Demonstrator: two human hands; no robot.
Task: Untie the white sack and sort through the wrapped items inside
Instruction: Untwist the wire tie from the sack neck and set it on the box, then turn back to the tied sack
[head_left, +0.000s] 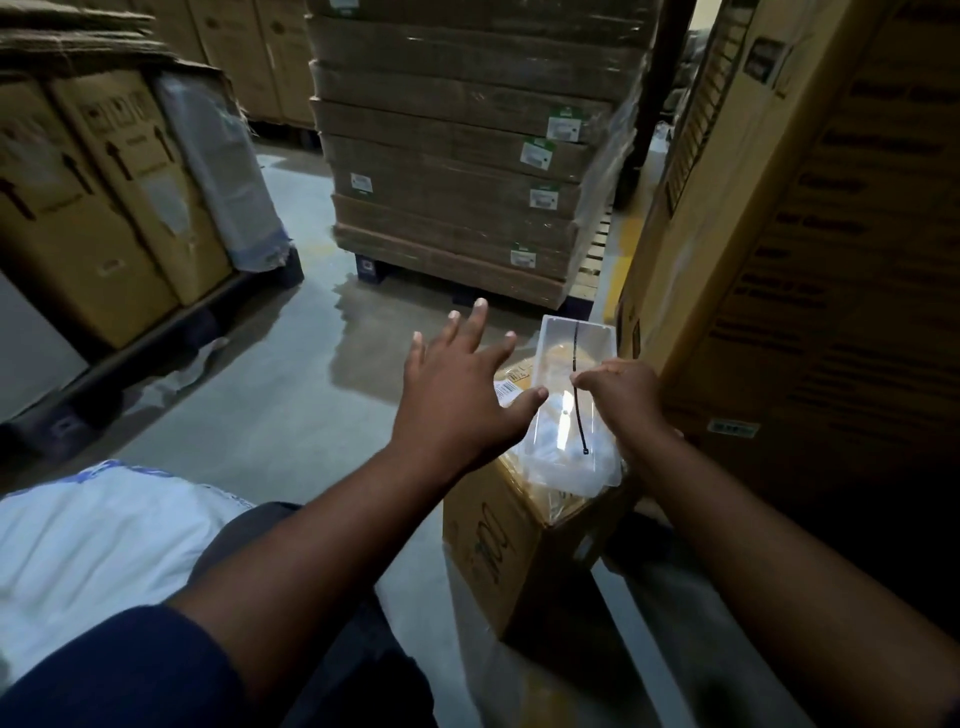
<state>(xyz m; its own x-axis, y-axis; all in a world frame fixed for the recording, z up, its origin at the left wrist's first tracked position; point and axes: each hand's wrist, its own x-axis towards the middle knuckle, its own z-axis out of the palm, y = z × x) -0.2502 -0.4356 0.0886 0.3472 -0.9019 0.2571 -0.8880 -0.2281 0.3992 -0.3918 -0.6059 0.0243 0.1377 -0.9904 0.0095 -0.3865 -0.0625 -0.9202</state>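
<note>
The white sack (104, 545) looks soft and slack, and likely heavy; take it at its neck, not the body. It is white with blue print and lies on the floor (291, 415) by your left leg. Your left hand (457, 395) is spread wide and holds nothing. Your right hand (621, 389) pinches a black tie (576, 410) over the clear pack (597, 343) on the box (493, 551) top.
</note>
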